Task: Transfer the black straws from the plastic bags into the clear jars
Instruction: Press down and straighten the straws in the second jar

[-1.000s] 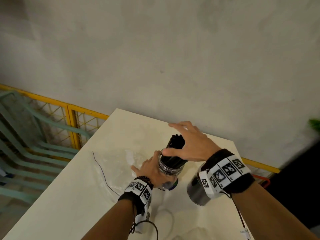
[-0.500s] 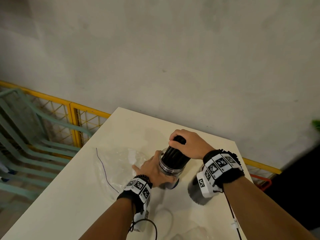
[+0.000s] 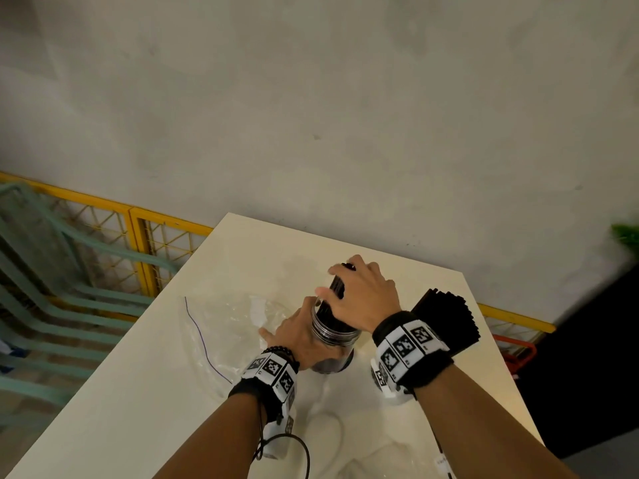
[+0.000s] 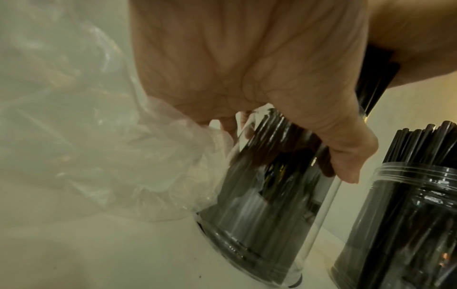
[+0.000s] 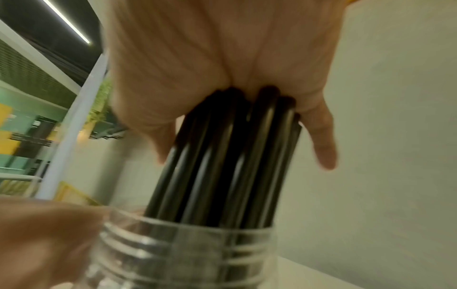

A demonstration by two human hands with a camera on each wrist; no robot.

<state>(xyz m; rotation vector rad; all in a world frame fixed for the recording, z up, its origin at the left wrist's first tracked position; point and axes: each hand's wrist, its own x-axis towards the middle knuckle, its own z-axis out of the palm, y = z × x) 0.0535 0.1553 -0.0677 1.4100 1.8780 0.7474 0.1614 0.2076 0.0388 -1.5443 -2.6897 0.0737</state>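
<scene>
Two jars are standing on the white table (image 3: 145,392), and that tabletop is carrying everything else. Lying crumpled just left of the work is the clear plastic bag (image 3: 228,326), its folds touching the base of the near jar in the left wrist view. The second jar (image 4: 405,219) is sitting just beside, already packed with straws. The near jar (image 3: 333,335) is leaning a little while the left hand (image 3: 297,335) is wrapping its fingers and thumb round the glass wall, gripping it. Rising out of its mouth are the black straws (image 5: 222,156), a tight bundle partly sunk inside. The right hand (image 3: 363,299) is capping their tops, palm pressing down and fingers curling round the bundle.

Judging by this, the step in hand is seating the bundle. Doing it well probably means pushing straight along the jar's axis, keeping the left grip firm so the jar is not tipping, and squeezing the straws together so none are catching on the threaded rim.
</scene>
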